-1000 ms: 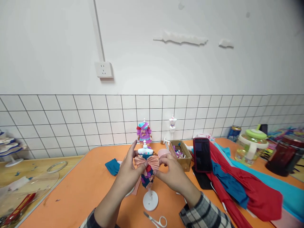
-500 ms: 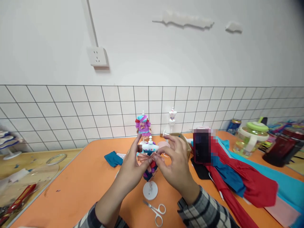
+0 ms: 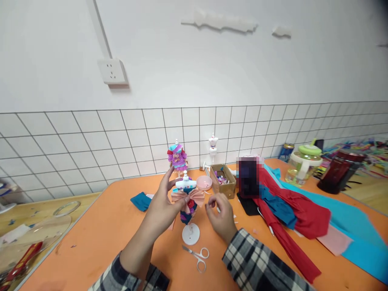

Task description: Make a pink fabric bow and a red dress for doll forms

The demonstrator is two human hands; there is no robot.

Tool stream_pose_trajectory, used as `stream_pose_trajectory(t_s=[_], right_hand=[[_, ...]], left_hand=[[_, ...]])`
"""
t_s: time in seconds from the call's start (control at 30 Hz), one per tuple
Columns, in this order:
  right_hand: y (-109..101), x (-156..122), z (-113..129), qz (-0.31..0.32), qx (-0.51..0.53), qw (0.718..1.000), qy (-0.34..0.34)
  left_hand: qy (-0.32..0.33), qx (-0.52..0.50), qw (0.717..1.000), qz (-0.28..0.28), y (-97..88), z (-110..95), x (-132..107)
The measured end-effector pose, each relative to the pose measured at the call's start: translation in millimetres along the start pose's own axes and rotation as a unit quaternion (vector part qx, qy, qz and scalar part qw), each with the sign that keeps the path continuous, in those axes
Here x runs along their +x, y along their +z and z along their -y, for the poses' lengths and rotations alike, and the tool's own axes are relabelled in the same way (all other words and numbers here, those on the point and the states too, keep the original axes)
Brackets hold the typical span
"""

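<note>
My left hand (image 3: pixel 165 202) pinches a pink fabric bow (image 3: pixel 196 197) at its middle, against the front of a small dress form (image 3: pixel 186 184). The form wears a dark blue, red and purple garment and stands upright on a round white base (image 3: pixel 190 234). To the right of the bow and apart from it, my right hand (image 3: pixel 222 216) is closed with curled fingers; whatever it may hold is too small to make out. White-handled small scissors (image 3: pixel 198 255) lie in front of the base.
Behind stand a dressed doll form (image 3: pixel 177 157) and a bare white form (image 3: pixel 213 145). A pink dish (image 3: pixel 204 183) and a cardboard box (image 3: pixel 227 188) of scraps sit nearby. Blue cloth (image 3: pixel 141 201) lies left; red cloth (image 3: pixel 312 218), a phone (image 3: pixel 248 178) and a jug (image 3: pixel 303 165) are right.
My right hand has left the bow and moved right and down, its fingers now curled. The left hand still pinches the bow, which now shows spread out. The view has shifted slightly right.
</note>
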State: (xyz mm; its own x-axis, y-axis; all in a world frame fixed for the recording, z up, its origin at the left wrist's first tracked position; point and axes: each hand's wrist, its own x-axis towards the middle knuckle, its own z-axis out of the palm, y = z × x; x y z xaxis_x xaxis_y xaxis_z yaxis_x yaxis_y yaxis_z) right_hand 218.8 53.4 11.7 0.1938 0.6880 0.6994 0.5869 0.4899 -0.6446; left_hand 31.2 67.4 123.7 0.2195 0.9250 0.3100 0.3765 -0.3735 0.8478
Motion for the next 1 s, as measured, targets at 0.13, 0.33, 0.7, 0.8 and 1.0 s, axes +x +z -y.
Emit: stream_pose_trajectory(t_s=[0.13, 0.33, 0.7, 0.8, 1.0], right_hand=[[4, -15, -16, 0.132, -0.031, 0.991, 0.008], [14, -20, -14, 0.285, -0.02, 0.958, 0.02], [36, -20, -19, 0.342, -0.028, 0.938, 0.05], [35, -21, -23, 0.34, -0.026, 0.939, 0.035], [36, -20, -23, 0.348, -0.01, 0.937, 0.039]], left_hand=[[-0.013, 0.052, 0.999, 0.002, -2.6, -1, -2], [0.006, 0.062, 0.998, -0.017, -4.2, -1, -6], [0.031, 0.201, 0.978, -0.05, -3.6, -8, -14], [0.033, 0.197, 0.979, -0.045, -3.7, -13, -18], [0.047, 0.227, 0.969, -0.089, -6.3, -12, -16]])
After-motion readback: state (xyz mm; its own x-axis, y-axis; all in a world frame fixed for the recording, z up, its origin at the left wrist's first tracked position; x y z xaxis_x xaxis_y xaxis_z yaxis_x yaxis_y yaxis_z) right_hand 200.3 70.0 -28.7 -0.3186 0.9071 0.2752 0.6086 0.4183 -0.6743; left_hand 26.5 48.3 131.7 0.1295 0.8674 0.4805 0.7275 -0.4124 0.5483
